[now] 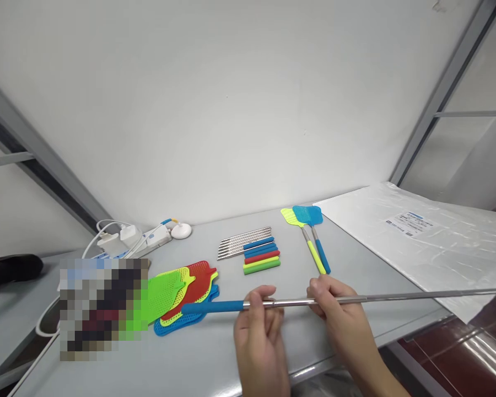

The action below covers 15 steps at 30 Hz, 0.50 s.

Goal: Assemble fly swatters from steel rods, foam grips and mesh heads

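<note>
While both hands hover above the table (355,248), the left hand (258,325) pinches the extended rod (355,299) beside its blue handle (213,306). Farther right, the right hand (337,309) closes its grip around the same rod.

Telescopic metal rod (355,299) with blue foam grip (213,307), extended long, held level above bench, grip end pointing left, thin end running off right edge.
</note>
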Each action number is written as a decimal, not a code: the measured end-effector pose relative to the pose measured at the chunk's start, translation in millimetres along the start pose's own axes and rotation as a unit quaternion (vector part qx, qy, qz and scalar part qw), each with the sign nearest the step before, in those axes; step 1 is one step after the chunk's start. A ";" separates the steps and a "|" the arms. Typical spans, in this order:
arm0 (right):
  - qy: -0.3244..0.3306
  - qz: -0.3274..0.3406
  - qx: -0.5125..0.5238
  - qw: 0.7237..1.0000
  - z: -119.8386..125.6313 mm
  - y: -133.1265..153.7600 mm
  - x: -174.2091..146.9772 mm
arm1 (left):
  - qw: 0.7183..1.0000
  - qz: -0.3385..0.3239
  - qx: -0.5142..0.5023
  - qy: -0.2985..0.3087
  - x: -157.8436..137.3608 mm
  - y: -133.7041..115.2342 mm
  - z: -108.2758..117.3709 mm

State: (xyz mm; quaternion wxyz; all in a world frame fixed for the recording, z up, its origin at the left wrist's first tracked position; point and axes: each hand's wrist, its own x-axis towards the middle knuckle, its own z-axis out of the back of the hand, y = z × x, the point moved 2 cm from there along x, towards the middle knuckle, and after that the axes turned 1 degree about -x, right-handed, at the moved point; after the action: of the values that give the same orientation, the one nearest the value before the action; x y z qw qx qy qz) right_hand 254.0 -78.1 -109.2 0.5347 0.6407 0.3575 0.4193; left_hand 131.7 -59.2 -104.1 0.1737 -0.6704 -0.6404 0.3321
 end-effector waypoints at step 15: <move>-0.097 -0.004 0.096 0.991 44.6 14.6 15.1 | 0.977 -0.129 -0.162 -0.044 26.1 -102.7 26.1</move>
State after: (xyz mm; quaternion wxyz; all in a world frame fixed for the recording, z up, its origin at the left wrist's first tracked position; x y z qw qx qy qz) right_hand 301.1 -84.1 -95.9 0.5048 0.7252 0.3447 0.3169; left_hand 36.9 -26.5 -61.0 0.0758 -0.5864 -0.7736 0.2279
